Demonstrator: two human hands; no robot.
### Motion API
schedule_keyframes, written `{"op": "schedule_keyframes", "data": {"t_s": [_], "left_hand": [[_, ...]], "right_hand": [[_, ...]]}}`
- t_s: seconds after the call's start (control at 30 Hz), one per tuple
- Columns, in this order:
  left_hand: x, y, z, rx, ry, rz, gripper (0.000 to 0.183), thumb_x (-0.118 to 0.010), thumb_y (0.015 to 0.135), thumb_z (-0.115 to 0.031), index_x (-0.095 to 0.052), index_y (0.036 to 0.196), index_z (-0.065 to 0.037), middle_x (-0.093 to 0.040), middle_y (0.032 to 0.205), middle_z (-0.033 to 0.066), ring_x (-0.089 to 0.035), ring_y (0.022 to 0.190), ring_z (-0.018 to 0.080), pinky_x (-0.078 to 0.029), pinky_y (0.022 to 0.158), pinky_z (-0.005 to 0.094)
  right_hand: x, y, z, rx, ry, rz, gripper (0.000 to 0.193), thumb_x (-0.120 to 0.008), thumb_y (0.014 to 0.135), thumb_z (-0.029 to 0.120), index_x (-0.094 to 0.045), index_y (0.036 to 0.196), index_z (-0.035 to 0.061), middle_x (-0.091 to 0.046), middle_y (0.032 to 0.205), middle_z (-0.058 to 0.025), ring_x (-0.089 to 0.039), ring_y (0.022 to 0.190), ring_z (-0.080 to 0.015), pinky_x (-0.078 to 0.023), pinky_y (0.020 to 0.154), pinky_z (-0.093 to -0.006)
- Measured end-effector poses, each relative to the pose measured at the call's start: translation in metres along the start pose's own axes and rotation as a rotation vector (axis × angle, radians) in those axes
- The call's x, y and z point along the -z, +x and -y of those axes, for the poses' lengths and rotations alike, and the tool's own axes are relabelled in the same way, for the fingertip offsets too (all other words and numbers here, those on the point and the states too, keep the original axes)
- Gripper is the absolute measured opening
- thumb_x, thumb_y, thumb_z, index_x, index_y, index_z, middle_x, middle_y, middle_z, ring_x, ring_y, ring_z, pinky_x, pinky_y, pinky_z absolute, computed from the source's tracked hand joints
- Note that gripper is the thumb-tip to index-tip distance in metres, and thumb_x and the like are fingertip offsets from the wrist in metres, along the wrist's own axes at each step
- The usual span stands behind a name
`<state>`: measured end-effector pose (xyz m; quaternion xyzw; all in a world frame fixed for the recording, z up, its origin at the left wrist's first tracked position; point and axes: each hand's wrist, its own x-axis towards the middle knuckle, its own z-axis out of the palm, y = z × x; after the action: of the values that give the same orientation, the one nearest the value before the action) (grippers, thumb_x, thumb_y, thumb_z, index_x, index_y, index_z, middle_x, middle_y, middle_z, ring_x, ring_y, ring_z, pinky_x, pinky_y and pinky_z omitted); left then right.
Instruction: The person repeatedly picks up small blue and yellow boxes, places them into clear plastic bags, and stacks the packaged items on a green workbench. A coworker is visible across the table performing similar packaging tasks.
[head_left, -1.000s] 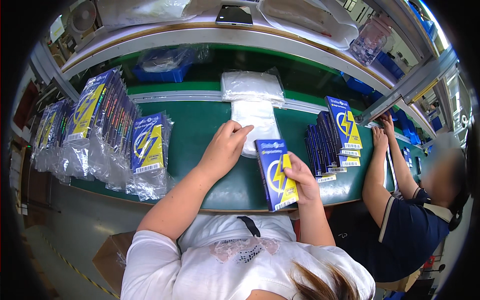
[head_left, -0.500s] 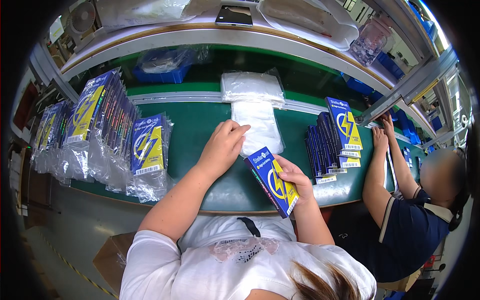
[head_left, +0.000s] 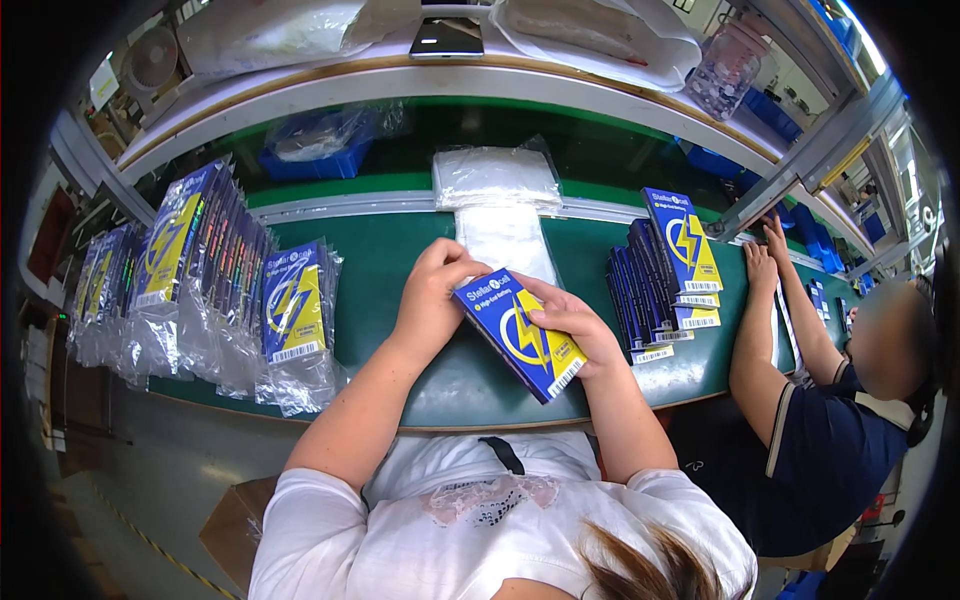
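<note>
A thin blue and yellow box [head_left: 515, 337] sits in the right hand [head_left: 582, 325].
The box is up over the green tabletop [head_left: 375, 285], leaning a bit, near the clear bags [head_left: 505, 237]. The right hand is closed on its side, thumb on the front. The left hand [head_left: 438, 287] has bent fingers by the top corner; I cannot tell if it holds anything. The box looks light and stiff, and its smooth face may be a little slippery. A hard squeeze could dent it, so the long sides seem best to hold.
</note>
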<state>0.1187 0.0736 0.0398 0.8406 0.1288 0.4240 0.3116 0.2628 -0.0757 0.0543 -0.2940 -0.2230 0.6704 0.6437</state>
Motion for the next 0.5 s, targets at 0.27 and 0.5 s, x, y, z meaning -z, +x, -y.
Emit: {"op": "schedule_keyframes", "data": {"t_s": [0.27,0.5], "left_hand": [[0.004,-0.006,-0.001,0.623,-0.478,0.029,0.014,-0.064,0.083,-0.003,-0.066,0.096,0.002,-0.064,0.080,0.0048,-0.059,0.069,0.0090,-0.048,0.064,0.0209],[0.005,-0.004,-0.022,0.160,-0.210,0.241,0.019,-0.063,0.080,0.001,-0.065,0.099,0.000,-0.063,0.085,0.0050,-0.059,0.071,0.0085,-0.048,0.064,0.0227]], "right_hand": [[0.006,-0.015,-0.004,0.069,-0.180,-0.213,0.054,-0.062,0.083,0.004,-0.039,0.129,-0.0097,-0.061,0.111,-0.0165,-0.065,0.092,-0.0190,-0.054,0.079,-0.0287],[0.004,-0.007,-0.030,0.371,-0.236,-0.574,0.020,-0.065,0.086,0.011,-0.054,0.095,-0.0023,-0.064,0.088,-0.0109,-0.063,0.075,-0.0120,-0.051,0.067,-0.0244]]}}
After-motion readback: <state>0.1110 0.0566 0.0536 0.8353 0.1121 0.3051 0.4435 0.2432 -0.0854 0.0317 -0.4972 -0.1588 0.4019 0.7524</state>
